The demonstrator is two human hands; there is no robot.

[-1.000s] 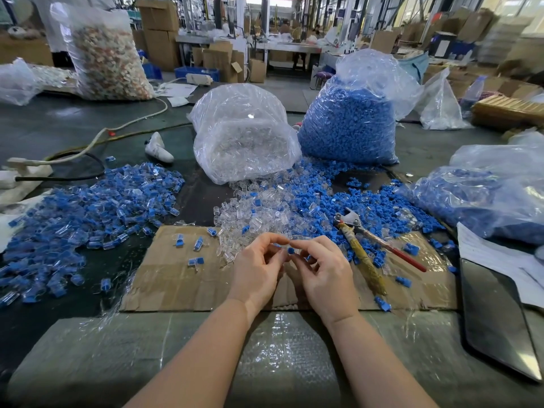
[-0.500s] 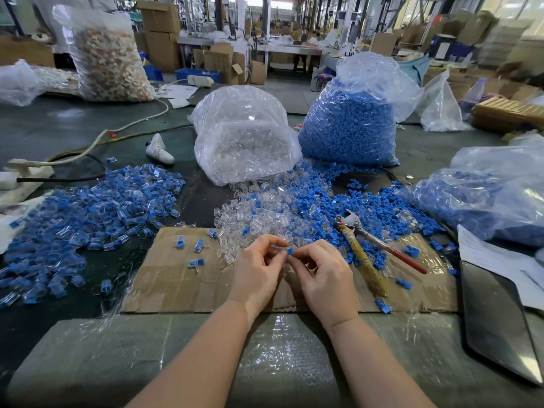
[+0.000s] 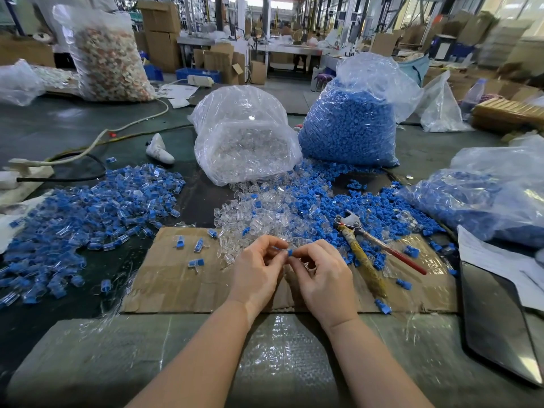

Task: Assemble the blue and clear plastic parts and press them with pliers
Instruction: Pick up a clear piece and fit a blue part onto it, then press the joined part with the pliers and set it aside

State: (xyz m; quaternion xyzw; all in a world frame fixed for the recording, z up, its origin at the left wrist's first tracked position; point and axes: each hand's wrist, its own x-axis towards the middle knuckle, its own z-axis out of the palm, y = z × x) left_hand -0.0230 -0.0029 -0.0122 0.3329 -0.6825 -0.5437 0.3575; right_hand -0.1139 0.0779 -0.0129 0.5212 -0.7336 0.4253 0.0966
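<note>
A small blue plastic part [image 3: 290,252] is pinched between the curled fingertips of the left hand [image 3: 258,272] and right hand [image 3: 322,278], above the flat brown cardboard sheet [image 3: 164,278], near the yellow-and-red-handled pliers [image 3: 363,254].

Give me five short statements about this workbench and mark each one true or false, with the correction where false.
1. Both hands pinch a small blue part between them. True; left hand, right hand.
2. The pliers are held in the right hand. False: they lie on the cardboard sheet, right of the hands.
3. The bag of clear parts stands left of the bag of blue parts. True.
4. The heap of assembled pieces lies to the person's right. False: it lies to the left.
5. The bag of clear parts is sealed. False: parts spill from its mouth.
</note>
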